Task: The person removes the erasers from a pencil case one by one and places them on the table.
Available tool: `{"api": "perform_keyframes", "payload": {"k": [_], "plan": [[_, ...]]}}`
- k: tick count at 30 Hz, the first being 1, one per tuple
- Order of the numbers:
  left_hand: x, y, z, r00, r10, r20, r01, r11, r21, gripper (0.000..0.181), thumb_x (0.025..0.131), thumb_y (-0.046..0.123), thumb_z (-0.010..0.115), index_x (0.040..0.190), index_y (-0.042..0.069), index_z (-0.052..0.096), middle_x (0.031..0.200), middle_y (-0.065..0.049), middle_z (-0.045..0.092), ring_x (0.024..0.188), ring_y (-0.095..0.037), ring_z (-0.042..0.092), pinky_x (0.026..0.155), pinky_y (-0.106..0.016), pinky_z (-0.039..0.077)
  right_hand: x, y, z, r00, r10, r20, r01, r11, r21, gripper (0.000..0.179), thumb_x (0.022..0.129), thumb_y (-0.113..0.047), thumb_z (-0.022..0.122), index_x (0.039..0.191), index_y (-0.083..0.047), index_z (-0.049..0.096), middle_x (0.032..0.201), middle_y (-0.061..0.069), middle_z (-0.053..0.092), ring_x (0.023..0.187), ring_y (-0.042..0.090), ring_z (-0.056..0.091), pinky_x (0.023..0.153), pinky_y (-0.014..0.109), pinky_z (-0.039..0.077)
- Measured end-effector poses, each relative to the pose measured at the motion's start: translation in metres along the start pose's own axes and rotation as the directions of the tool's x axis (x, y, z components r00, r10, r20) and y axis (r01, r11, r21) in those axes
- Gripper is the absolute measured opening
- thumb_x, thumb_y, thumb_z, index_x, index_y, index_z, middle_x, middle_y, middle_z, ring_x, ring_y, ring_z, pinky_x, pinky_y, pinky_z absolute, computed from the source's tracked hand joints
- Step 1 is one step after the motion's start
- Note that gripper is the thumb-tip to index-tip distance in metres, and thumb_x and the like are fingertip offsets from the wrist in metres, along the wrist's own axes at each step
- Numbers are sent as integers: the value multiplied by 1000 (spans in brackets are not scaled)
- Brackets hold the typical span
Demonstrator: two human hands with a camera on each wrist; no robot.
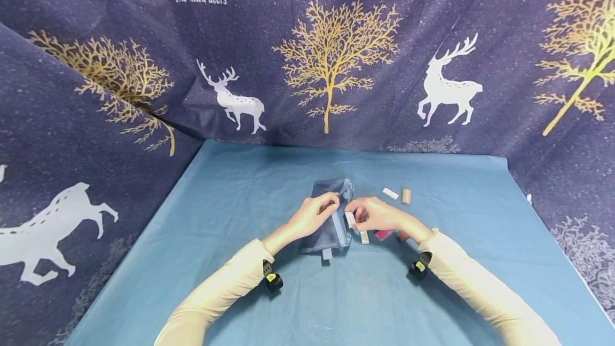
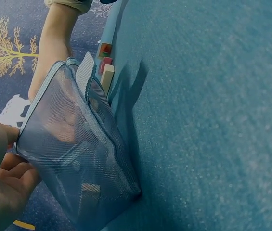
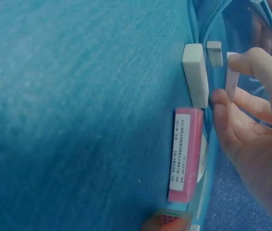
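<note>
A dark-blue mesh zipper pouch [image 1: 319,242] lies on the table, its zipped mouth held apart. My left hand [image 1: 313,215] pinches the pouch's upper edge between thumb and finger, as the left wrist view shows. At the pouch's open side, my right hand [image 1: 379,213] pinches a small white eraser [image 3: 231,79] between thumb and fingertips. Through the mesh in the left wrist view, a pale block [image 2: 91,187] shows low in the pouch. Beside the right hand lie a cream block eraser [image 3: 196,77] and a pink eraser [image 3: 186,154] with a printed white label.
Further back on the blue cloth are a white eraser [image 1: 390,193] and a tan eraser [image 1: 406,196]. A watermelon-patterned eraser [image 3: 169,220] sits past the pink one. A fabric tab [image 1: 327,254] sticks out from the pouch's near end. Behind the table hangs a deer-print curtain [image 1: 298,89].
</note>
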State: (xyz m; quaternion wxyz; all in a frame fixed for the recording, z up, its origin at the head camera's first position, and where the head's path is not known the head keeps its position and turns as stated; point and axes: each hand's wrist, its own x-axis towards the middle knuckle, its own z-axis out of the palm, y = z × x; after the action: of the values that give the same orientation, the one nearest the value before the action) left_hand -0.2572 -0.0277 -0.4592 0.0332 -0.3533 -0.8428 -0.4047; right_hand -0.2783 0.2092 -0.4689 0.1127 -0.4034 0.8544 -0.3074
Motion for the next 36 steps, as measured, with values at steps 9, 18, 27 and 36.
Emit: {"api": "perform_keyframes", "payload": {"k": [9,18,27,36], "plan": [[-1,-1,1,1000,-6,16,6,1000,0,23,96,27,44,103,10,58,129,-12,55,46,-3,29,48,-18,31,-3,0,0,999,-17,-31,16,999,-29,40,76,-13,65,115,-3,58,91,3,66,76,8,63,70,24,52],[0,-3,4,1000,-3,5,3,1000,4,22,95,26,45,103,10,58,128,-12,56,47,-4,31,50,-19,33,-7,0,-1,997,-2,-76,-2,999,-50,39,78,-15,64,114,-2,59,94,3,65,76,12,63,69,27,52],[0,-2,2,1000,-3,-11,3,1000,16,15,95,25,45,100,17,57,128,-11,56,46,-3,28,49,-18,31,-8,5,-1,994,-18,-112,11,998,-63,39,77,-19,67,112,-3,60,88,1,65,73,8,62,68,24,51],[-1,-2,4,1000,-3,-7,3,1000,8,13,95,27,45,99,20,56,128,-12,56,47,-4,30,49,-18,32,-13,6,-3,993,-1,-117,-7,997,-71,41,77,-24,70,111,-3,60,79,-3,65,70,4,61,69,25,51]]}}
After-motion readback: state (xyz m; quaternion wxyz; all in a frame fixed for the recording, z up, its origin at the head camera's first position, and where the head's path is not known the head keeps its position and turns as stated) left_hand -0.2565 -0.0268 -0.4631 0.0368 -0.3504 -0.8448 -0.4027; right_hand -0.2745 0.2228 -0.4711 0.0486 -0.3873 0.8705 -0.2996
